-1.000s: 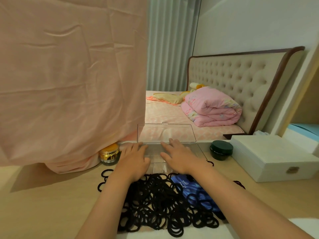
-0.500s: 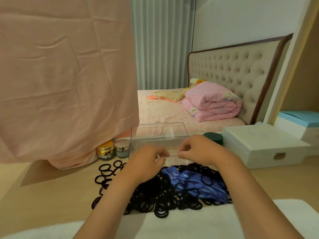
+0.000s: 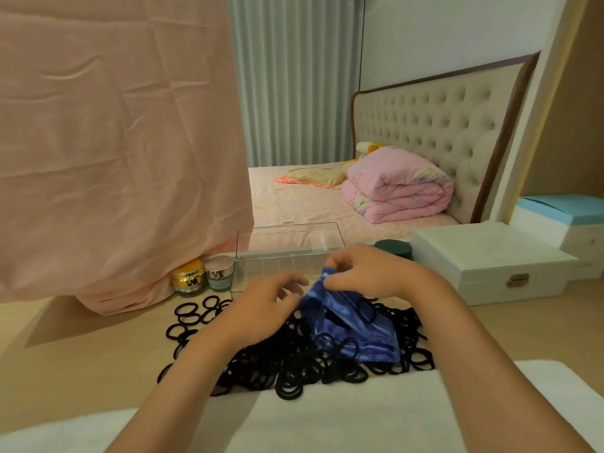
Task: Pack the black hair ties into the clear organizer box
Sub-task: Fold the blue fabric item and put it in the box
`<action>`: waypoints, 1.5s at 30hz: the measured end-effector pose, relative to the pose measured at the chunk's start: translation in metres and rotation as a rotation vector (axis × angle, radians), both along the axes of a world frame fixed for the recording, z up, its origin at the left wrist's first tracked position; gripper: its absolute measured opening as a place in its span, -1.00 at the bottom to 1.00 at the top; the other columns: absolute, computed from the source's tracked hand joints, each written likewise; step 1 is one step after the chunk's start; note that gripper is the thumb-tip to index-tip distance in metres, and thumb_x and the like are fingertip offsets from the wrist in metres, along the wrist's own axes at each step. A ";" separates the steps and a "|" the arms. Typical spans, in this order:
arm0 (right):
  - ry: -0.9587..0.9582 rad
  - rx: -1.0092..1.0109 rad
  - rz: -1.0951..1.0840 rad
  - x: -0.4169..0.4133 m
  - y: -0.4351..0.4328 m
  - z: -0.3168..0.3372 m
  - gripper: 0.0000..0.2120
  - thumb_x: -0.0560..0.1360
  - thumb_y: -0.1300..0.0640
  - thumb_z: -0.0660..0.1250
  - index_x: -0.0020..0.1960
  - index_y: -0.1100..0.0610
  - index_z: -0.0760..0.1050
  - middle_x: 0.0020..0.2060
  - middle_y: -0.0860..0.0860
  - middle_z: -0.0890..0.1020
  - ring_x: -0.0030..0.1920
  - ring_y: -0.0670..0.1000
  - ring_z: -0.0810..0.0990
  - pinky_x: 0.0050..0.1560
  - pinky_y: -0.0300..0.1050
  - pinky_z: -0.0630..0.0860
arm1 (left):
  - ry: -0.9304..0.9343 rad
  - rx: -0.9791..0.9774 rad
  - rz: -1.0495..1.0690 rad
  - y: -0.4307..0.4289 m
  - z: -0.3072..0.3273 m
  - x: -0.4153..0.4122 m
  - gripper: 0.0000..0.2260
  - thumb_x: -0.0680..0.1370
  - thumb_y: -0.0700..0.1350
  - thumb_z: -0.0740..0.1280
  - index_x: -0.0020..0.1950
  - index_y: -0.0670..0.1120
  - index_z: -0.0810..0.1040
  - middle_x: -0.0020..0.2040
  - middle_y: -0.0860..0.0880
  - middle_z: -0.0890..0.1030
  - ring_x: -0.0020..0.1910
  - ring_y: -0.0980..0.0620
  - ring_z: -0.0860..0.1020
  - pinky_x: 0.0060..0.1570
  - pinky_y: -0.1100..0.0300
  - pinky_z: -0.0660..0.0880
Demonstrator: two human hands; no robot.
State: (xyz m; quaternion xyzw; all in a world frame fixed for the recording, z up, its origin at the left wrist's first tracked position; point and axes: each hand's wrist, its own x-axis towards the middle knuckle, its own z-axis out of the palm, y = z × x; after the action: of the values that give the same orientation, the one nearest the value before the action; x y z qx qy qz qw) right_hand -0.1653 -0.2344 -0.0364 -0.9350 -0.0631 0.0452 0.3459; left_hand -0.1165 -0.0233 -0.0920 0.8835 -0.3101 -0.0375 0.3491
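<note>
Hair ties (image 3: 287,361), black, heaped on table (image 3: 81,361) before my open clear organizer box (image 3: 287,253). Right hand (image 3: 369,273) pinches blue patterned pouch (image 3: 353,328); left hand (image 3: 261,308) loosely curled, grasp uncertain.

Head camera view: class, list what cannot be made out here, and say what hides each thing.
- Organizer box: the hands cover its right part, so any contents there are hidden.
- Left hand: blurred; grip unclear.
- Green jar: partly behind the right hand.
- Hair ties: some lie under the blue cloth.
</note>
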 end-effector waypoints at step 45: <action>0.080 -0.352 -0.037 0.003 0.038 -0.018 -0.76 0.62 -0.07 0.32 0.20 -0.03 0.65 0.04 -0.07 0.72 -0.05 -0.08 0.66 0.18 -0.01 0.60 | 0.228 -0.796 0.277 0.065 0.092 -0.009 -0.88 0.66 -0.24 0.25 0.09 -0.10 0.57 -0.22 -0.07 0.72 -0.34 0.09 0.66 -0.21 0.10 0.63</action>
State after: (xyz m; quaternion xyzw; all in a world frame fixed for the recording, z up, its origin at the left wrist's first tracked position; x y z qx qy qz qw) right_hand -0.1624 -0.1960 -0.0546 -0.9796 -0.0233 0.0863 0.1799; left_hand -0.1256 0.0416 -0.0004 0.7035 -0.1385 0.0346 0.6962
